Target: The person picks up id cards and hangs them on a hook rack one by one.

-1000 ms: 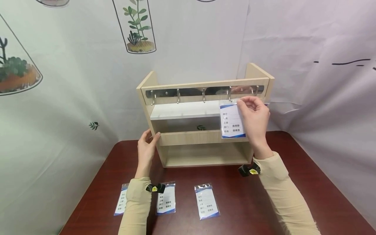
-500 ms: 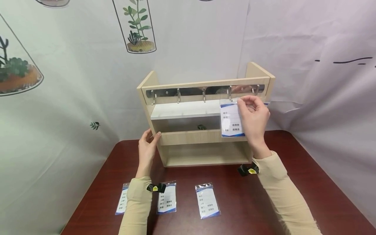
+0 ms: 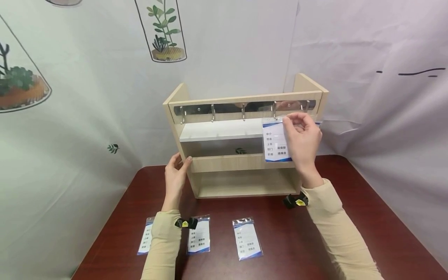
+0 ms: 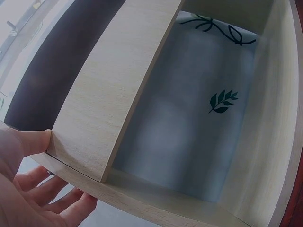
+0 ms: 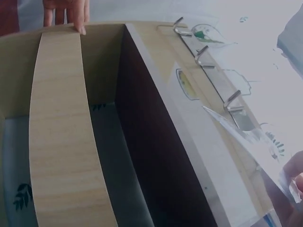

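Note:
My right hand (image 3: 303, 142) pinches the top edge of a clear-sleeved ID badge (image 3: 275, 149) with blue borders. The badge hangs upright in front of the small wooden shelf unit (image 3: 224, 165), its top edge right at the tip of the fourth hook (image 3: 274, 111). In the right wrist view that badge (image 5: 253, 146) shows nearly edge-on. A strip of another blue-edged card (image 3: 317, 124) peeks out to the right of my right hand, which hides the rest. My left hand (image 3: 174, 175) grips the unit's left side panel, thumb on the front (image 4: 35, 142) and fingers outside.
A metal rail (image 3: 227, 109) with several hooks runs along the unit's top front. On the dark red table (image 3: 280, 233) lie three badges: one left (image 3: 145, 237), partly under my left sleeve, one middle (image 3: 199, 235), one right (image 3: 247, 240). A printed cloth (image 3: 238, 46) hangs behind.

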The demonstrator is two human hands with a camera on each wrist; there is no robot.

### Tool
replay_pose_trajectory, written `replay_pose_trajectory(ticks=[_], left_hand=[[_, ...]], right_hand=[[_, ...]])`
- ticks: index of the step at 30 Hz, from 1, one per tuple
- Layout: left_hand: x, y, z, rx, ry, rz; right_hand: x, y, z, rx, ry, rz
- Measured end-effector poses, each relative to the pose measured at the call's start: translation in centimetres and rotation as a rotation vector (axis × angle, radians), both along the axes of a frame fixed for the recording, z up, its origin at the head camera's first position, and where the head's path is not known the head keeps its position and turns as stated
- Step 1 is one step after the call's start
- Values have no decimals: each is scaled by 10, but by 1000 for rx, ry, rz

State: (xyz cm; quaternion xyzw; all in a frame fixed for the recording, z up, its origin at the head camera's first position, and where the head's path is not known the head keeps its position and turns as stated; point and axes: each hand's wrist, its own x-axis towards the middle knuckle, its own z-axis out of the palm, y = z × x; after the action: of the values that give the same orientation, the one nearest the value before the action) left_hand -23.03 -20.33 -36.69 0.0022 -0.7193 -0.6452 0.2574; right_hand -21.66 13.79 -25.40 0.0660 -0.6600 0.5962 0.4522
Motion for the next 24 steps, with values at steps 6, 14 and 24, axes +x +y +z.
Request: replay_pose_trajectory(ticks=[6,14,24], left_hand=[[0,0,0,-8,-5,2],[1,0,1,-7,-6,17],[3,2,-1,-11,-20,0]], right_hand=[[1,3,4,94,-16,-29],[3,4,8,156,-8,-57],[0,3,6,206,-11,-88]])
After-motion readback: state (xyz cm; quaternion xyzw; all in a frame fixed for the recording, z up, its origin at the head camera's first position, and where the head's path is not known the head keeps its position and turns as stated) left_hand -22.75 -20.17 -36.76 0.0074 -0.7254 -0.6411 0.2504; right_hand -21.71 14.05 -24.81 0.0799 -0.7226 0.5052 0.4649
